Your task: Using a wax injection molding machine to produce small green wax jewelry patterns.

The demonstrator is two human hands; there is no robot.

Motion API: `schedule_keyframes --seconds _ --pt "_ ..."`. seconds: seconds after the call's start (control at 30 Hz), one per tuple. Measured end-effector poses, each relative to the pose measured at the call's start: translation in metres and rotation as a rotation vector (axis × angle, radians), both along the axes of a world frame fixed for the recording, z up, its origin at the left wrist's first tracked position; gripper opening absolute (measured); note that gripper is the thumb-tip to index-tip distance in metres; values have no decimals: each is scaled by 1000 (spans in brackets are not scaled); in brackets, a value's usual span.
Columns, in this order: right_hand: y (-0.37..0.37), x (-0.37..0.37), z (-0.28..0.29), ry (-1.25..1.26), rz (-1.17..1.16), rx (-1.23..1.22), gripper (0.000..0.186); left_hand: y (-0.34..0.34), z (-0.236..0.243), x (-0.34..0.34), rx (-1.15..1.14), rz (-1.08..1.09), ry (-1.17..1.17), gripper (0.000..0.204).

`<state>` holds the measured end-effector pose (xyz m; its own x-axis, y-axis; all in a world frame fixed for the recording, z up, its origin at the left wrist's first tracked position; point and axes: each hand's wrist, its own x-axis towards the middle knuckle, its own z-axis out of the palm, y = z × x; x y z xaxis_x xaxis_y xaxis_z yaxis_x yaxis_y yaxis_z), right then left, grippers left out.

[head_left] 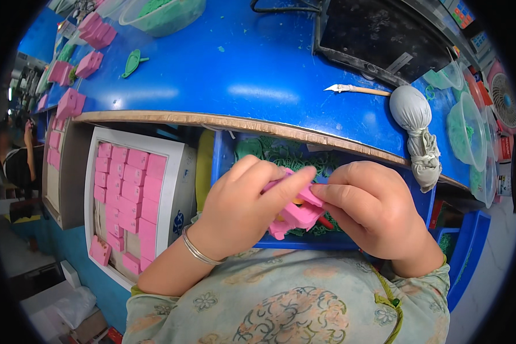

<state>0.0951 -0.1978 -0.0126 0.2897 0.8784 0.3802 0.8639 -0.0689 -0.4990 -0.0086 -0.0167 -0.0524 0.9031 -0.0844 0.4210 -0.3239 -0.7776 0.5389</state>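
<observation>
A pink moulded piece (301, 214) with a notched, hollow shape is held over a blue tray (327, 241). The fingers of my left hand (250, 198) are closed around its upper left side, thumb across the top. From the other side my right hand (378, 209) has its thumb and forefinger pinched at the piece's right edge. A yellowish spot shows inside the piece. Just below my right fingertips a thin red item (325, 222) is partly visible; whether I hold it I cannot tell. Green shavings (272, 150) lie in the tray beneath.
To the left, a white-edged box (175, 166) holds rows of pink blocks (132, 191). On the blue table (212, 74) are a green leaf-shaped piece (133, 63), a brush (355, 89), a tied cloth bundle (414, 114), a dark screen (384, 40) and clear tubs (465, 131). Another person (23, 149) is far left.
</observation>
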Motion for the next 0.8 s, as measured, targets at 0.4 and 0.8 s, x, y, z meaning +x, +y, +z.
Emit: schedule_keyframes --seconds 0.4,0.8 --pt "19 -7 -41 -44 -111 137 24 -10 -1 -2 -415 -199 458 25" --pt "13 -2 -44 508 -201 163 25 -13 -12 0 -1013 -62 559 26"
